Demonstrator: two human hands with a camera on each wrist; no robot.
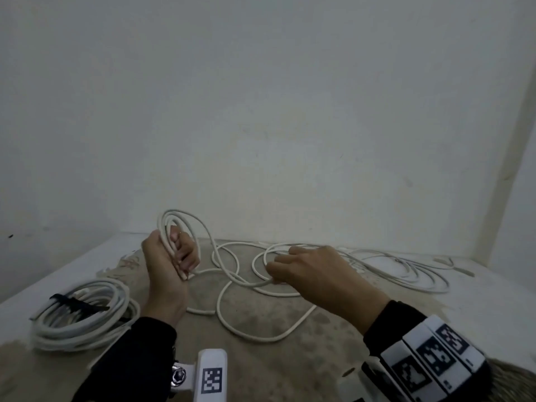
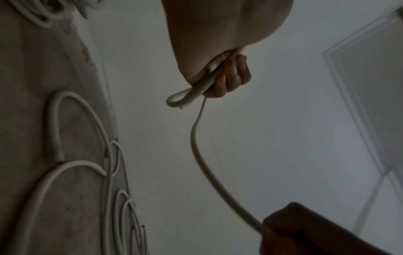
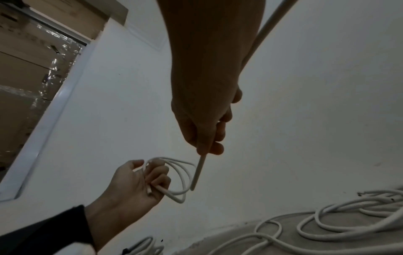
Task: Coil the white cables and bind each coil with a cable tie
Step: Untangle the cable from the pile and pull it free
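My left hand (image 1: 171,259) grips a small coil of white cable (image 1: 181,224), its loops rising above the fist; the same fist (image 2: 218,75) and coil (image 3: 174,177) show in both wrist views. From the fist the cable (image 1: 246,282) runs right to my right hand (image 1: 304,268), which pinches it between thumb and fingers (image 3: 207,143). The loose remainder (image 1: 255,329) sprawls in loops on the floor below both hands. At the left lies a finished coil (image 1: 84,314) bound with a black cable tie (image 1: 78,304).
More white cable (image 1: 406,268) lies spread at the back right near the wall. A white wall (image 1: 261,111) stands close behind, meeting another wall at the right corner. The floor (image 1: 275,367) is worn, stained concrete with a pale strip on the left.
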